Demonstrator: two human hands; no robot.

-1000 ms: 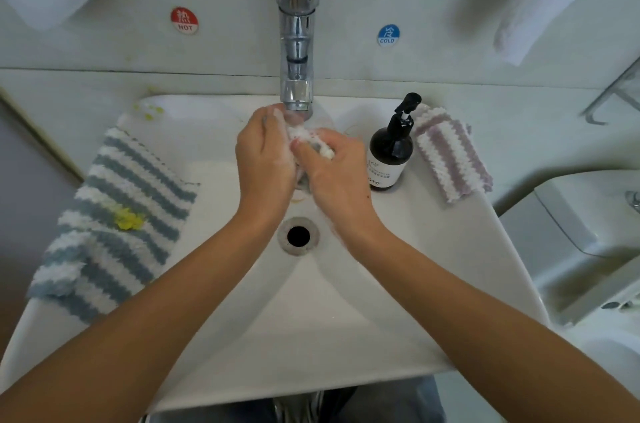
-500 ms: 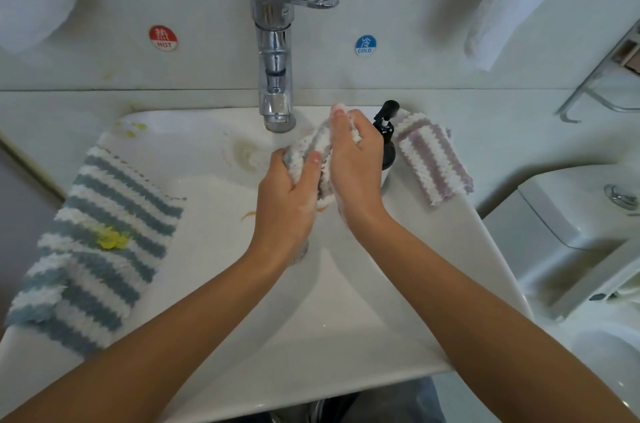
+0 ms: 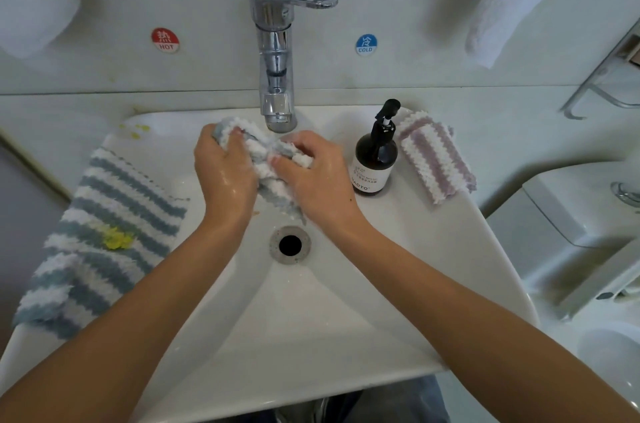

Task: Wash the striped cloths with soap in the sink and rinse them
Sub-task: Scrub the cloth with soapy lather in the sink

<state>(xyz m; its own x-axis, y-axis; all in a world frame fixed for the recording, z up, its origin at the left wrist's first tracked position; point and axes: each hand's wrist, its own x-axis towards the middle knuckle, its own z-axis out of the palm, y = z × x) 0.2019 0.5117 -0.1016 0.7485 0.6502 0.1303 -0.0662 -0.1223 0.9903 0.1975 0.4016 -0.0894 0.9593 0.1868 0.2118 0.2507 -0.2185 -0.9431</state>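
Hands [image 3: 225, 176] lower now, cloth [image 3: 266, 159] (half-hidden).

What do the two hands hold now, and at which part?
Both grip one bunched blue-striped cloth: left hand its left end, right hand its right end.

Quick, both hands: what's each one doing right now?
Left hand: gripping the blue-striped cloth.
Right hand: gripping the same cloth.
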